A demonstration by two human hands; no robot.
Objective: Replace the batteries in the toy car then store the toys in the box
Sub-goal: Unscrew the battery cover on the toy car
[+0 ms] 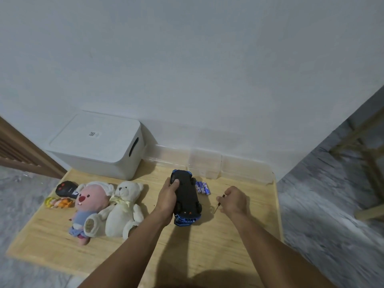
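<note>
- A pale wall stands behind a light wooden worktop (239, 235), and grey marbled floor lies on both sides.
- A white box (97, 146) with its lid on sits at the back left of the worktop, against the wall.
- The toy car (186, 196) is in the middle of the worktop, turned upside down. Its belly is black, its body is shiny blue, and its wheels point up.
- The left hand (167, 201) grips the car's side, thumb on the black belly.
- The right hand (233, 201) is curled round a thin screwdriver (218, 204), tip pointing down, near the car.
- Blue batteries (202, 188) lie just beside the car.
- On the left lie a white teddy bear (122, 208), a pink plush (91, 206), a small doll (58, 202) and a black remote (65, 189).
</note>
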